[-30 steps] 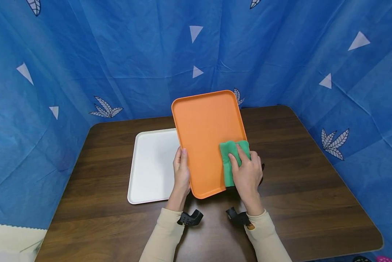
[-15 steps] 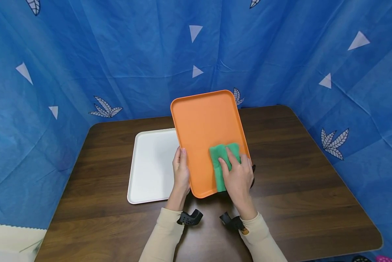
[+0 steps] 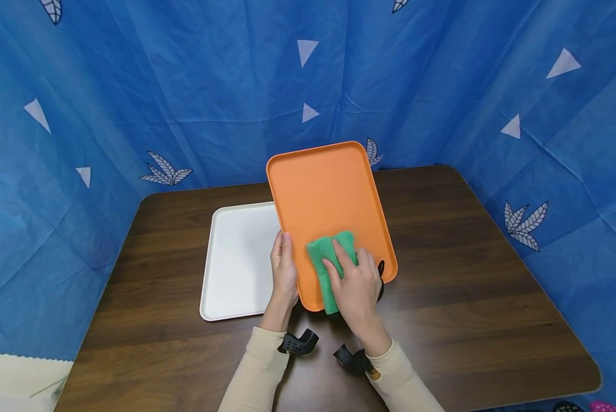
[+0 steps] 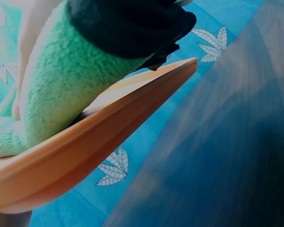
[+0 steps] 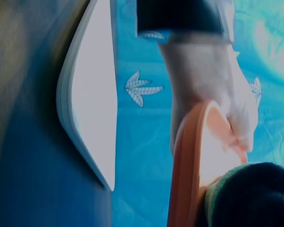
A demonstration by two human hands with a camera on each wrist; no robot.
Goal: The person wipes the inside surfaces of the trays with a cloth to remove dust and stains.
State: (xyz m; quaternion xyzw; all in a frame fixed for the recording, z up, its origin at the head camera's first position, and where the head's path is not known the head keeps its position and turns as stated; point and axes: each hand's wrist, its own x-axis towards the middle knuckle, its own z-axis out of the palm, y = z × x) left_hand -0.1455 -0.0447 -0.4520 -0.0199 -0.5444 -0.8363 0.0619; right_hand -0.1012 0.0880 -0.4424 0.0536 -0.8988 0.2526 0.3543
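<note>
In the head view an orange tray (image 3: 333,200) is held up at a tilt above the table. My left hand (image 3: 285,274) grips its left edge, thumb on the upper face and the other fingers mostly hidden. My right hand (image 3: 356,289) holds a green cloth (image 3: 318,252) against the lower part of the tray. The cloth's fuzzy surface (image 4: 57,90) fills much of the left wrist view, with a dark part (image 4: 132,28) beside it. A thin black loop (image 3: 381,280) shows by the right hand. In the right wrist view, left fingers (image 5: 241,127) lap over the orange rim.
Flat on the brown wooden table (image 3: 472,274) lies a white tray (image 3: 238,257), partly covered by the orange tray and left hand. Blue curtains (image 3: 210,74) with leaf and triangle prints hang behind the table and on both sides.
My right hand has slid the green cloth leftward and slightly down across the orange tray, uncovering its lower right corner. My left hand and the tray have hardly moved.
</note>
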